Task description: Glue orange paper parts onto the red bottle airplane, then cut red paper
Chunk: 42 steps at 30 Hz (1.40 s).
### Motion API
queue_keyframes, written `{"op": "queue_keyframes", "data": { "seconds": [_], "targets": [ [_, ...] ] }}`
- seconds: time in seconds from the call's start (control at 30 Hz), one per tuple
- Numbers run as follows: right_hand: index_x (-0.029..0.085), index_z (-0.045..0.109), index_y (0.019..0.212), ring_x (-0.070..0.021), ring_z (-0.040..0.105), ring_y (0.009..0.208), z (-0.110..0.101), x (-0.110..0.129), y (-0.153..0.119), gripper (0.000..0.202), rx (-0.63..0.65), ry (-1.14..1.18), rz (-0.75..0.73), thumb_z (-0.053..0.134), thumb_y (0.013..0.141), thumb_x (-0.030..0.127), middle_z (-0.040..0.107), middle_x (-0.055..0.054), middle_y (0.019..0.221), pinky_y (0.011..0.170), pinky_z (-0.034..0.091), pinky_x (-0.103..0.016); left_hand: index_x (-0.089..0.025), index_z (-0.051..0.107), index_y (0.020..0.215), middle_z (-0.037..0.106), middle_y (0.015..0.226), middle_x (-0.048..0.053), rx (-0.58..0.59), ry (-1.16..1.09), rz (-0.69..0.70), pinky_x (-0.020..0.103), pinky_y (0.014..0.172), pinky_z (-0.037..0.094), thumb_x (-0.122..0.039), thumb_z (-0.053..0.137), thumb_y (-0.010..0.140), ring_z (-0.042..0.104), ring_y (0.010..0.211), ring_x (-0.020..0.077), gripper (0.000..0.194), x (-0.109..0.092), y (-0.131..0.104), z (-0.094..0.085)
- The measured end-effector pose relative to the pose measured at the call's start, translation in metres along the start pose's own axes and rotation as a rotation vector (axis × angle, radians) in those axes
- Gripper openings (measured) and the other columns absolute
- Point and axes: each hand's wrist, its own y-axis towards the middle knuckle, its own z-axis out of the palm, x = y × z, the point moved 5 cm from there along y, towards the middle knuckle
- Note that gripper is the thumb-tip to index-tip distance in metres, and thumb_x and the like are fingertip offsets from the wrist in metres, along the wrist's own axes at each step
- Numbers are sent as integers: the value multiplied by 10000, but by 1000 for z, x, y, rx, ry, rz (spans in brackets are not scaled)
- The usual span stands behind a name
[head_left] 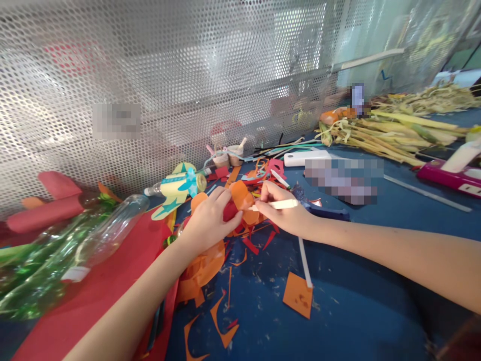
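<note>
Head view showed me both hands meeting over a heap of paper scraps on the blue tabletop (356, 311), near the middle of the scene. My left hand (208, 220) was curled around a small orange and red paper piece (240, 200), thumb and fingers pinching it from the left side. My right hand (287, 210) was closed on a thin white stick (281, 204), held level with its tip touching that paper piece.

I judged the paper piece to be very light, soft and easy to crease or tear, so a gentle pinch at its folded edges seemed the place to hold it, not the loose flaps. The stick looked stiff and slim, likely to roll between the fingertips; gripping it close to the working end seemed steadiest.

Orange offcuts (298, 296) lay near me, with a second white stick (305, 263) touching one of them. To the left lay clear plastic bottles (108, 235) on a red paper sheet (105, 286), and just beyond them a bottle aeroplane (178, 188). Far right lay a bundle of dried corn husks (398, 130), in front of a perforated metal screen (188, 75).
</note>
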Motion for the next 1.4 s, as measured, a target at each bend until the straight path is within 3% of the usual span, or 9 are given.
{"op": "queue_keyframes", "data": {
  "seconds": [0.67,0.9,1.03,1.17,1.4],
  "targets": [
    [236,360,690,-110,374,510,-2,-1,1,230,-38,31,15,545,826,234,387,81,565,506,293,-260,-208,522,958,572,888,42,-12,0,10,366,764,515,-342,528,861,612,848,216,165,3,0,-1],
    [248,367,711,-122,477,452,-5,0,6,314,-80,330,90,381,942,459,362,111,426,552,392,-281,-189,541,1054,602,958,68,16,-75,-26,398,819,505,-381,504,878,606,898,228,264,7,0,-2],
    [231,428,750,-115,476,527,-5,0,3,185,-84,265,61,498,889,331,441,82,543,562,379,-273,-198,551,1111,636,1014,71,10,-99,-31,393,862,494,-371,519,872,609,958,230,298,8,2,-4],
    [224,435,802,-104,452,550,0,1,-1,116,3,176,8,547,819,202,487,61,653,523,339,-253,-176,574,1105,645,1020,84,10,-101,-44,395,846,501,-375,533,856,617,936,233,322,11,4,-2],
    [226,399,733,-93,403,518,1,0,-2,204,16,54,11,557,853,272,450,63,633,495,309,-248,-179,584,1088,646,1024,88,7,-112,-35,391,847,500,-392,538,849,615,962,237,323,11,4,-2]
  ]
}}
